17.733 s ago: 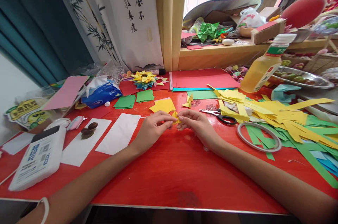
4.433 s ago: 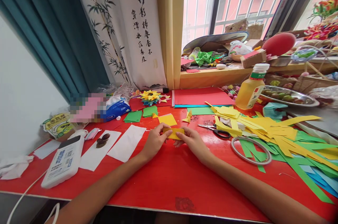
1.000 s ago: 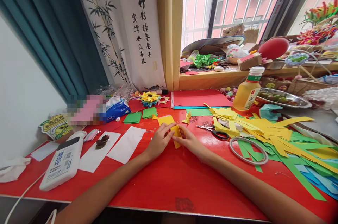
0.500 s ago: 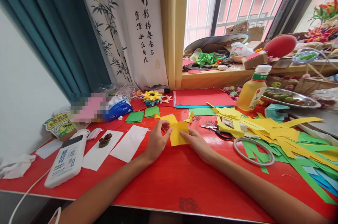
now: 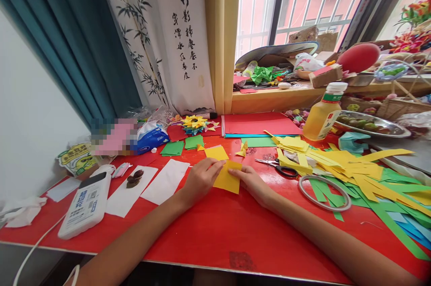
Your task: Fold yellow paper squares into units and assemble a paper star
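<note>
A square of yellow paper (image 5: pixel 228 180) is held over the red table between my two hands. My left hand (image 5: pixel 202 177) pinches its upper left part, fingers closed. On the opposite edge, my right hand (image 5: pixel 251 180) grips the sheet with the thumb on top and the fingers behind. Just beyond lies another yellow paper square (image 5: pixel 216 153) on the table, partly covered by my left hand. A small folded yellow paper piece (image 5: pixel 243 148) stands behind the held sheet, and black-handled scissors (image 5: pixel 281 169) lie to the right of my right hand.
Yellow strips (image 5: pixel 330 165) and green strips pile up at right, beside a roll of tape (image 5: pixel 325 193). A juice bottle (image 5: pixel 321 117) stands behind. White paper slips (image 5: pixel 165 182) and a white box (image 5: pixel 85 205) lie left. A folded-paper ring (image 5: pixel 194 124) sits at the back.
My left hand has closed from loosely spread fingers into a pinch on the yellow paper. The sheet has tilted and dropped slightly toward me; my right hand keeps its grip.
</note>
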A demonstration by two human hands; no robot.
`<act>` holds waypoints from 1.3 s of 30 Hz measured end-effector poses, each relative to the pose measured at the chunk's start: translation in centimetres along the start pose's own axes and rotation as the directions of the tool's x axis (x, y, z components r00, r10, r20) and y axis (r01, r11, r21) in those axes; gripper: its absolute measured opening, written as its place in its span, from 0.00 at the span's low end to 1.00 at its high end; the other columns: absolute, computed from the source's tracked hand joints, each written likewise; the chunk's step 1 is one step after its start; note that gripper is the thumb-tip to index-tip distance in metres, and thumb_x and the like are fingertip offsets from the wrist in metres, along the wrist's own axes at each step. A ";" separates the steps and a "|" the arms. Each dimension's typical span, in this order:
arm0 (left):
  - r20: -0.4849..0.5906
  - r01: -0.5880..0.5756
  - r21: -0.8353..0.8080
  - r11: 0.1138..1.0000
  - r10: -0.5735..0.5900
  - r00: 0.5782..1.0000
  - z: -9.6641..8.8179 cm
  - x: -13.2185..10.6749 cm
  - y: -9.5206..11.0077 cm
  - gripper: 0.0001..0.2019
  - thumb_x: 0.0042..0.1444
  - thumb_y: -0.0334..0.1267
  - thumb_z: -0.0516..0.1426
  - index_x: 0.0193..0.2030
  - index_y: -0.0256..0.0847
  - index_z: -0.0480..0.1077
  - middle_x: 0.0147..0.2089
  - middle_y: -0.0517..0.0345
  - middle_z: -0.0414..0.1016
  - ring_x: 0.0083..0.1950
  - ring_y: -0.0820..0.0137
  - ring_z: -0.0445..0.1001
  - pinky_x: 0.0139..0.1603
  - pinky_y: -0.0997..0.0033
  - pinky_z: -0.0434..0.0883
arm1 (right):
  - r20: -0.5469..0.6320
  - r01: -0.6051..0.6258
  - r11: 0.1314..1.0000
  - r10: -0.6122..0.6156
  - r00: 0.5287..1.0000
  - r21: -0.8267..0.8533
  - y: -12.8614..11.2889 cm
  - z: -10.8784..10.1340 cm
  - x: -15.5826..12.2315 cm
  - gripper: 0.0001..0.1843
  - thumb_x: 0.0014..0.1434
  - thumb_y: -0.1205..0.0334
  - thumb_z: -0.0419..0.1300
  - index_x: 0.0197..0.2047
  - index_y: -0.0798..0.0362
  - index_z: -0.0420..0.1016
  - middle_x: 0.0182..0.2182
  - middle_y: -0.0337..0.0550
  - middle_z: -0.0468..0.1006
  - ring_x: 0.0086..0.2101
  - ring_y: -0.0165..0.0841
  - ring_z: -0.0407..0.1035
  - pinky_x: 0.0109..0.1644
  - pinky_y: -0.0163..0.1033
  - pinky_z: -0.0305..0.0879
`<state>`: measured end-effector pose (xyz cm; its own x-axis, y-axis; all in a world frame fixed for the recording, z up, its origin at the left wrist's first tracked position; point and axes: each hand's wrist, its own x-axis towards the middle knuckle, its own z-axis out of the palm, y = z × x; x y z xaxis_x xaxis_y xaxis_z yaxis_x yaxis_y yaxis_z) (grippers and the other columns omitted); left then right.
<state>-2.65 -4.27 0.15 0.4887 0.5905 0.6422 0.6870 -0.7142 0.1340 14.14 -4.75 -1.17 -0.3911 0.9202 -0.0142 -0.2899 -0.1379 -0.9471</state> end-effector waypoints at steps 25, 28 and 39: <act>0.015 0.089 -0.207 0.974 -0.088 0.996 0.5 0.8 0.3 0.06 0.56 0.34 0.47 0.35 0.39 0.64 0.36 0.54 0.66 0.40 0.71 0.65 0.40 0.71 0.65 | -0.074 0.016 1.000 -0.016 0.997 0.004 -0.4 -0.1 0.0 0.10 0.49 0.56 0.56 0.30 0.54 0.69 0.30 0.41 0.73 0.32 0.33 0.68 0.39 0.38 0.63; 0.010 0.037 -0.221 0.975 -0.036 0.999 0.6 0.7 0.3 0.07 0.56 0.34 0.47 0.37 0.40 0.64 0.39 0.54 0.67 0.43 0.71 0.66 0.43 0.71 0.65 | -0.126 0.035 0.999 -0.040 0.991 -0.038 -0.2 -0.3 0.0 0.10 0.49 0.56 0.55 0.30 0.55 0.69 0.27 0.40 0.72 0.30 0.32 0.67 0.33 0.35 0.61; 0.018 -0.057 -0.200 0.978 0.062 0.998 0.8 0.6 0.2 0.07 0.55 0.33 0.48 0.38 0.40 0.65 0.40 0.54 0.69 0.43 0.72 0.67 0.43 0.71 0.66 | -0.220 0.064 0.998 -0.062 0.973 0.002 -0.2 -0.6 -0.2 0.19 0.46 0.50 0.57 0.34 0.58 0.69 0.27 0.44 0.72 0.28 0.34 0.66 0.31 0.37 0.61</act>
<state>-1.81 -3.74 -0.03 0.5397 0.5517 0.6359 0.5367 -0.8074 0.2450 14.77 -4.71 -1.21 -0.1702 0.9851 -0.0258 -0.3162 -0.0794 -0.9454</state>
